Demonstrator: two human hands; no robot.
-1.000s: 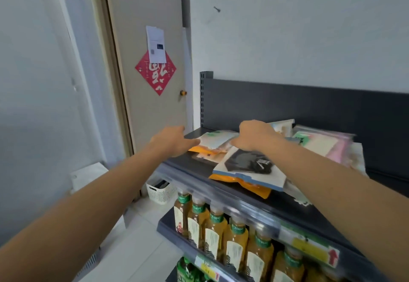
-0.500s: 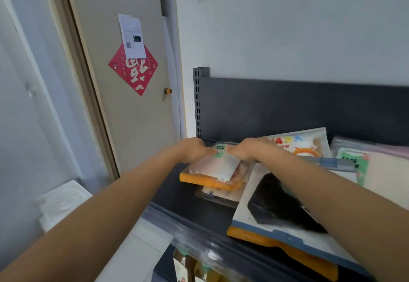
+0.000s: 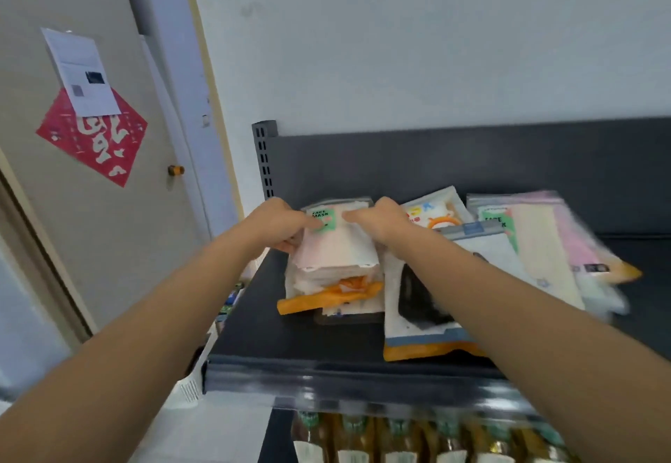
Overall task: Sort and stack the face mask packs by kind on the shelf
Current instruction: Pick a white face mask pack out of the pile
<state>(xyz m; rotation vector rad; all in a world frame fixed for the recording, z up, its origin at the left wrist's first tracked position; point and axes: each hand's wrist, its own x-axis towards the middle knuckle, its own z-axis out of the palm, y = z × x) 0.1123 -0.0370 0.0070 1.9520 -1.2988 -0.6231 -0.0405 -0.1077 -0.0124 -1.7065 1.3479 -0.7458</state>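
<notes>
A clear pack of pale pink masks with a green "FACE MASK" label point(image 3: 336, 241) tops a small pile at the left of the dark shelf point(image 3: 254, 324). My left hand point(image 3: 277, 224) grips its left edge and my right hand point(image 3: 379, 224) grips its right edge. Beneath it lie more white packs and an orange-edged pack point(image 3: 326, 297). To the right, a blue-and-white pack with a black mask point(image 3: 421, 303) lies partly under my right forearm. Behind it sits a colourful children's mask pack point(image 3: 432, 212).
Further right lies a spread of clear packs in cream, pink and pale green point(image 3: 544, 241). The shelf's dark back panel point(image 3: 472, 161) rises behind. Bottled drinks point(image 3: 399, 441) stand on the shelf below. A door with a red diamond decoration point(image 3: 92, 135) is at the left.
I have stepped closer and look more steeply down at the shelf. Both hands have closed in on the top pink pack, and it now sits squarer on the left pile.
</notes>
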